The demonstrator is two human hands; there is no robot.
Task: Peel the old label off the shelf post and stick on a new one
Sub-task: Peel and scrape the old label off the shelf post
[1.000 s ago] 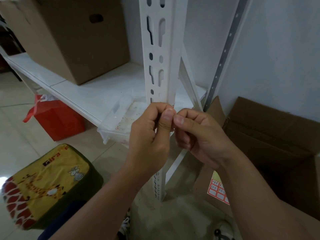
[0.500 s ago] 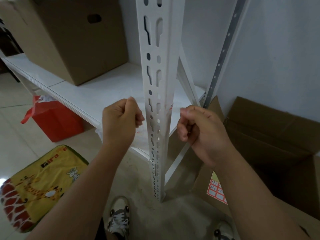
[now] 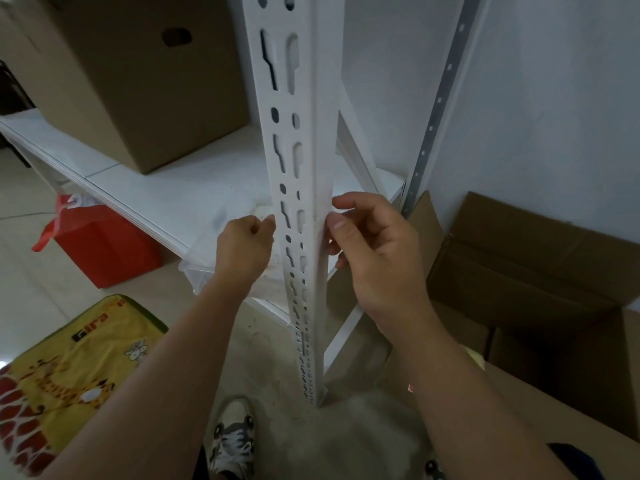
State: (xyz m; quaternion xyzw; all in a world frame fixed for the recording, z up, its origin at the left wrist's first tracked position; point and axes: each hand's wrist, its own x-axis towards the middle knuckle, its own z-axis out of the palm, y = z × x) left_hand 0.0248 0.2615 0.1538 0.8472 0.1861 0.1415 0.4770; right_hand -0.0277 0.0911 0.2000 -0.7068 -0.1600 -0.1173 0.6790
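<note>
- My hands, joined in front of the white slotted metal shelf post (image 3: pixel 313 188) a second ago, now flank it.
- My right hand (image 3: pixel 374 251) presses thumb and fingertips on the post's right face, where no label shows clearly.
- My left hand (image 3: pixel 244 247), curled beside the post's left edge, pinches something pale, perhaps the peeled label.

The shelf post (image 3: pixel 311 188) stands between both hands. Left, a cardboard box (image 3: pixel 138 81) crowds the shelf (image 3: pixel 166 199); right, open cartons (image 3: pixel 536 271) fill the floor.
</note>
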